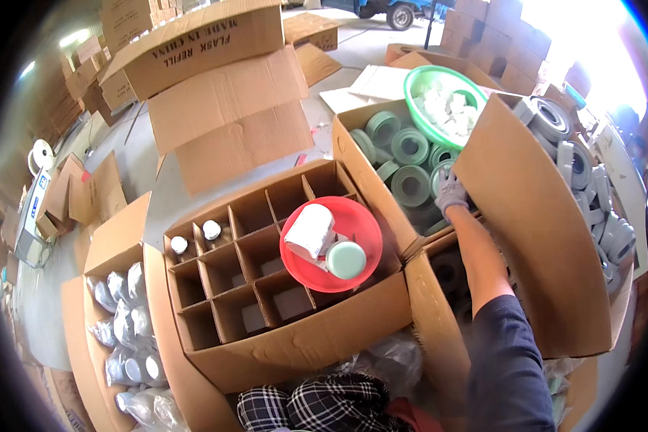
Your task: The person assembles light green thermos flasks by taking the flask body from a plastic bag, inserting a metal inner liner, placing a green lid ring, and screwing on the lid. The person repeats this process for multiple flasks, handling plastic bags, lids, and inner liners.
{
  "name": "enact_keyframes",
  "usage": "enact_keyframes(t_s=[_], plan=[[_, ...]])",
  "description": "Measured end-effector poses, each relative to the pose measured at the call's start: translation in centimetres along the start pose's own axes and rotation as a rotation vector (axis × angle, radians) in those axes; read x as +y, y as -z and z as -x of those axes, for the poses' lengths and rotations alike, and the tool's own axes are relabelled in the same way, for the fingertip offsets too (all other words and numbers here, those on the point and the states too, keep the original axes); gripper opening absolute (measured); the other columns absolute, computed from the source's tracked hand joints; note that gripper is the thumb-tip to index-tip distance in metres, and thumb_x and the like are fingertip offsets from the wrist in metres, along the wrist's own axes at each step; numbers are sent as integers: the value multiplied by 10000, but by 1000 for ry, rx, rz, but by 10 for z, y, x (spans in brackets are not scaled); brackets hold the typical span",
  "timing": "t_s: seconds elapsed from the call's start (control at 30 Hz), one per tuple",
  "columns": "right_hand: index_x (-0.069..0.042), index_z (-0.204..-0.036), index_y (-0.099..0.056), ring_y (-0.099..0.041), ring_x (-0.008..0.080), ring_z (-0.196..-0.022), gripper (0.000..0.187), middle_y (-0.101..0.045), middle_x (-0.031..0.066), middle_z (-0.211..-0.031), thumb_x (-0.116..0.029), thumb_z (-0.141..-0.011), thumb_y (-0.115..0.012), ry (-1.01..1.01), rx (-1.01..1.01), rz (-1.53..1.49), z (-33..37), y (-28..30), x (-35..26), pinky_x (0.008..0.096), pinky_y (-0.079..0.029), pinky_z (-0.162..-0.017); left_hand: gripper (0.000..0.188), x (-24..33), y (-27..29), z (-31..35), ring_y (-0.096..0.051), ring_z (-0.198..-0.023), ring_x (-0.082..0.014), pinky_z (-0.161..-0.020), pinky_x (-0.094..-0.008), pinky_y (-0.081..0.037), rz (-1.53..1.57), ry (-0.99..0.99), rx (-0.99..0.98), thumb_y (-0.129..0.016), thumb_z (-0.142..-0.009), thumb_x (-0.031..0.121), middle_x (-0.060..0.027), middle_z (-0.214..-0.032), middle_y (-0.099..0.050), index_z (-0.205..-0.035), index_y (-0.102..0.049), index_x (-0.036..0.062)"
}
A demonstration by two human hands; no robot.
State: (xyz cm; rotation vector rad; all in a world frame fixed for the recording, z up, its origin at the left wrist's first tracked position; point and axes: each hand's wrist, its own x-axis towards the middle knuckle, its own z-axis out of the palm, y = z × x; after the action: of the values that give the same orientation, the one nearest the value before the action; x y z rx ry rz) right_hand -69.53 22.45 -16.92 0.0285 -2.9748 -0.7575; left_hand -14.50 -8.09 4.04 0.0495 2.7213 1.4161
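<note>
Plaid cloth lies nearest at the bottom of the frame, seemingly over my lap, with crumpled clear plastic just beyond it. From the lower right my dark sleeve and bare forearm extend to my right hand, in a grey glove, right of centre in the upper half. Its fingers look partly spread at the edge of one pale green ring; I cannot tell whether they grip it or only rest there. My left hand is out of the frame. That ring sits among other green rings in an open carton, below a green basin of white pieces and beside a tall raised flap. I judge the rings to be moulded plastic: light, stiff, rather smooth, hardly fragile, though they could slip against one another. I'd take one by its outer rim, or hook a finger through the middle if it is open. At centre, a red basin rests on a divided carton, holding a white roll-like thing and a pale green round lid. Two white caps show in the carton's left cells, and bagged bottles fill a box at lower left.
</note>
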Motion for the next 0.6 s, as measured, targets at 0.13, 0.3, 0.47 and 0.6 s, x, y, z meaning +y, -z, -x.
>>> enact_keyframes(t_s=[0.13, 0.3, 0.47, 0.6], plan=[[-188, -1598, -128, -333, 423, -1410, 744, -348, 246, -1516, -188, -959, -508, -109, -7, 49, -4, 5, -30, 546, -311, -1124, 170, -5, 1, -8, -671, -654, -278, -571, -343, -535, 3, 48, -13, -768, -786, 133, -108, -822, -692, -924, -693, 69], [-135, -1581, -174, -486, 379, -1321, 705, -420, 252, -1482, -163, -965, -515, -118, -138, -13, -45, -16, -16, 520, -495, -941, 168, -9, 5, -15, -670, -650, -278, -564, -345, -533, 37, 38, -30, -769, -788, 121, -109, -822, -693, -927, -692, 69], [-105, -1430, -439, -642, 302, -1073, 486, -554, 206, -1305, -154, -956, -538, 111, -281, 148, -22, 10, -77, 499, -568, -667, 151, -7, 4, -12, -672, -654, -274, -575, -338, -537, 34, 51, 17, -761, -796, 110, -111, -824, -698, -924, -699, 60], [-159, -1235, -650, -571, 261, -1162, 298, -585, 51, -1249, -180, -952, -560, 429, 92, 920, -50, -63, -61, 592, -543, -738, 134, -7, 6, -13, -675, -661, -269, -583, -333, -540, 33, 5, 32, -755, -801, 107, -112, -812, -697, -913, -706, 52]])
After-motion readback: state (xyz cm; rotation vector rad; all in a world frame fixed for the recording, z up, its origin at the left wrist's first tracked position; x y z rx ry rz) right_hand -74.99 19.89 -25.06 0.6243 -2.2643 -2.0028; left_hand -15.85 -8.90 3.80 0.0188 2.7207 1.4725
